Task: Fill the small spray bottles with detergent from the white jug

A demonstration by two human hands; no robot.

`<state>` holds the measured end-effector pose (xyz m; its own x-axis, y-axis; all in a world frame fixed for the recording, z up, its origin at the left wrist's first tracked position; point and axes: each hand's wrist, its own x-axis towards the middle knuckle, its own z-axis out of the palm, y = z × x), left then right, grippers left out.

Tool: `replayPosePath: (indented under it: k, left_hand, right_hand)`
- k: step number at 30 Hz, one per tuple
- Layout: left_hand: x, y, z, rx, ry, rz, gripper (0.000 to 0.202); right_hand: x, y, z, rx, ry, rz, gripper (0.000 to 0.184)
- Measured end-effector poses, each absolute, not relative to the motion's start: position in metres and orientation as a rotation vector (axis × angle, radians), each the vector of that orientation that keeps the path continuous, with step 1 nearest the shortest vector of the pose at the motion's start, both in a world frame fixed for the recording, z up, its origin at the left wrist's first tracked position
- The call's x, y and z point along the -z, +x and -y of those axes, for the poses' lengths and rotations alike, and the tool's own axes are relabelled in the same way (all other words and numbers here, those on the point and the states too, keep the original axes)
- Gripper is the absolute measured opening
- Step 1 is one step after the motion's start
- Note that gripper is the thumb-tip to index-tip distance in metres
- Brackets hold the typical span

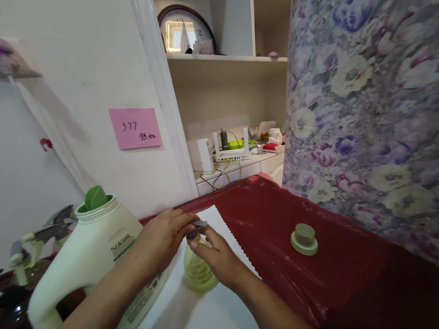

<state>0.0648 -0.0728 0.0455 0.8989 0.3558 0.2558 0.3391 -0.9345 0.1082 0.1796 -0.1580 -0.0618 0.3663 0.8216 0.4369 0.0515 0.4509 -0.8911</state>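
I see the left hand [169, 230] pinching the grey top [192, 235], the right hand [217, 254] holding the small bottle [200, 276] on white paper [215, 319]. Work on the top seems in hand; next needs 1 steady grip.

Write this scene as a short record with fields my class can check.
Left hand: fingers at dark grey top, grip partly hidden
Right hand: around upper part of see-through yellow-green ridged bottle
Beneath bottle: white zigzag-edged sheet on dark red tablecloth
Picture left: large pale green plastic jug, mouth open
Picture right: round pale green cap on the tablecloth
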Motion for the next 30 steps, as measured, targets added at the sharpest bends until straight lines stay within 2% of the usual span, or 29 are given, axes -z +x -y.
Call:
replayPosePath:
  k: [3, 7, 9, 12, 15, 17, 20, 23, 24, 25, 27, 30]
  left_hand:
    - [-0.045, 0.064, 0.073, -0.427, 3.003, -0.560, 0.031]
    - [-0.043, 0.061, 0.072, -0.426, 3.015, -0.552, 0.031]
    - [-0.042, 0.060, 0.071, -0.431, 3.028, -0.560, 0.032]
    - [-0.044, 0.061, 0.070, -0.453, 3.058, -0.568, 0.034]
    - [-0.047, 0.059, 0.077, -0.539, 3.103, -0.554, 0.040]
    - [-0.047, 0.049, 0.088, -0.795, 3.125, -0.485, 0.045]
    - [-0.032, 0.024, 0.113, -1.270, 3.002, -0.298, 0.030]
    - [0.002, -0.001, 0.133, -1.094, 2.783, -0.428, 0.008]
    - [0.016, -0.006, 0.136, -1.037, 2.716, -0.497, 0.006]
    - [0.030, -0.009, 0.136, -1.041, 2.618, -0.621, 0.012]
    - [0.054, -0.008, 0.130, -1.028, 2.456, -0.812, 0.036]
    - [0.075, 0.006, 0.112, -0.913, 2.302, -0.954, 0.075]
  right_hand:
    - [0.062, 0.180, 0.157, -0.602, -1.004, 1.100, 0.021]
    - [0.067, 0.181, 0.153, -0.588, -1.037, 1.053, 0.026]
    - [0.067, 0.182, 0.155, -0.626, -1.054, 1.061, 0.039]
    - [0.067, 0.185, 0.162, -0.730, -1.112, 1.090, 0.068]
    - [0.068, 0.186, 0.167, -0.814, -1.163, 1.104, 0.062]
    - [0.070, 0.187, 0.166, -0.832, -1.171, 1.102, 0.058]
    - [0.075, 0.189, 0.163, -0.859, -1.149, 1.105, 0.064]
    - [0.081, 0.195, 0.159, -0.900, -1.087, 1.137, 0.085]
    - [0.084, 0.199, 0.158, -0.921, -1.057, 1.145, 0.093]
    - [0.086, 0.203, 0.157, -0.947, -1.026, 1.146, 0.100]
    - [0.090, 0.212, 0.156, -0.999, -0.968, 1.117, 0.108]
    - [0.094, 0.224, 0.157, -1.021, -0.936, 1.023, 0.102]
